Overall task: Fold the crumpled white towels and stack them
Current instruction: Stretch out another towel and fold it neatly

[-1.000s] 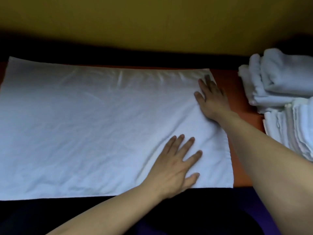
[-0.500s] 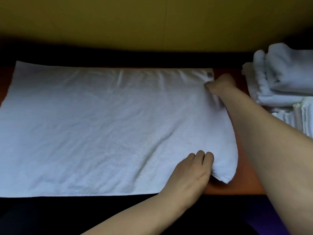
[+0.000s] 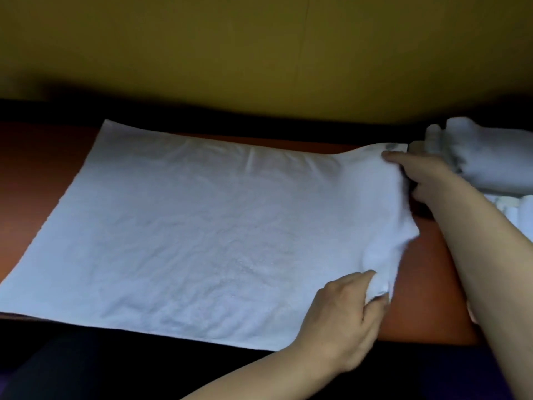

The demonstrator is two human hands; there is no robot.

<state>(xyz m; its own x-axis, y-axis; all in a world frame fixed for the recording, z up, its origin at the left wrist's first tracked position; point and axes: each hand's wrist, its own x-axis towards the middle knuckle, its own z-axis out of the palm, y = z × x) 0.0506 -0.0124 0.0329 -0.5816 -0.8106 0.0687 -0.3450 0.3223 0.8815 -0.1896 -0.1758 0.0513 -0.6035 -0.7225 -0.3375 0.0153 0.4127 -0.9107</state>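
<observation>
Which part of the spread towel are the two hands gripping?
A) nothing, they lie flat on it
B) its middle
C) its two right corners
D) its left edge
C: the left hand pinches the near right corner of the towel, the right hand the far one.

Left hand (image 3: 343, 316) and right hand (image 3: 418, 176) each closed in a pinching grip.

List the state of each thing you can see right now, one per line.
white towel: spread flat, right edge lifted
left hand: shut on the towel's near right corner
right hand: pinching the far right corner
folded towels: piled at the right
table: partly covered
</observation>
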